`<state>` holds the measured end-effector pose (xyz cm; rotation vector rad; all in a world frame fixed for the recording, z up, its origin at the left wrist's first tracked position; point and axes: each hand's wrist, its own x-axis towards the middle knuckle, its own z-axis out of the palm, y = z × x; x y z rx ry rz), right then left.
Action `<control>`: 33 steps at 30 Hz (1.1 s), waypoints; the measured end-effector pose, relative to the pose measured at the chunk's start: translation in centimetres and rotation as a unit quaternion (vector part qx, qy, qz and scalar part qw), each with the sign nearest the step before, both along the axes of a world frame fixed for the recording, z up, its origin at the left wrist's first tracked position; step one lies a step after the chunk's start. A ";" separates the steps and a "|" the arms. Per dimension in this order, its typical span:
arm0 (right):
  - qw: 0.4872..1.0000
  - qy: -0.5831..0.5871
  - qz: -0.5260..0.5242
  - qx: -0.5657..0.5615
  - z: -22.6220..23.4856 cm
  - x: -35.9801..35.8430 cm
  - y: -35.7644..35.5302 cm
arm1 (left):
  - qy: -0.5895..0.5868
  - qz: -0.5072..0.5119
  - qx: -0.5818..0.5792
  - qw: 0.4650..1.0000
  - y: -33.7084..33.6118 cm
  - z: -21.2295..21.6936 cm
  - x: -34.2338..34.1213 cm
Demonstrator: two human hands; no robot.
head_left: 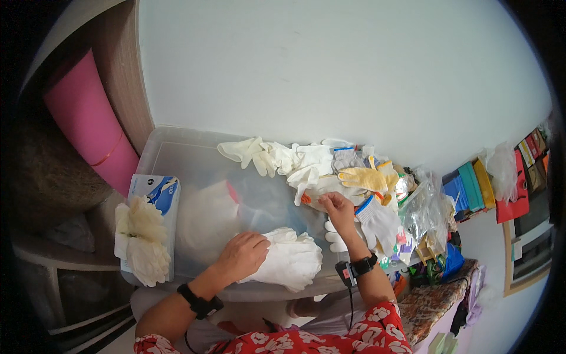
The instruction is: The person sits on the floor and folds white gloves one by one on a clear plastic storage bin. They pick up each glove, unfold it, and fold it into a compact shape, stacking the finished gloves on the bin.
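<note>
left hand (243, 255) flat on white gloves (289, 259) | right hand (338, 207) pinching glove (312, 197), fingertips hidden

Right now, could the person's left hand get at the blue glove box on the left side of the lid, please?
Probably yes: the left hand rests on a pile of white gloves, and only bare translucent lid lies between it and the glove box.

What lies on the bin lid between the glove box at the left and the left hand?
In the head view, only bare translucent lid lies between the glove box and the left hand, which rests on a stack of white gloves.
</note>
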<state>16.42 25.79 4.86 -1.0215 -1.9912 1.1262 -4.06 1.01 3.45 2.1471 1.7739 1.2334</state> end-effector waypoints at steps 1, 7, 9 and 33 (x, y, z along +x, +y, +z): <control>1.000 -0.005 0.006 -0.011 0.4 -0.6 0.8 | 0.001 0.001 -0.001 1.000 0.1 -0.2 -0.2; 0.999 -0.017 -0.015 -0.024 0.0 -2.3 4.7 | 0.010 0.030 0.015 0.999 0.4 0.2 -1.7; 0.998 -0.014 -0.043 -0.046 -0.2 -2.7 5.2 | 0.009 0.028 0.005 1.000 0.4 0.5 -2.0; 0.955 0.196 0.018 -0.222 4.3 -1.2 1.3 | 0.039 0.010 -0.043 0.998 0.1 -0.1 -1.6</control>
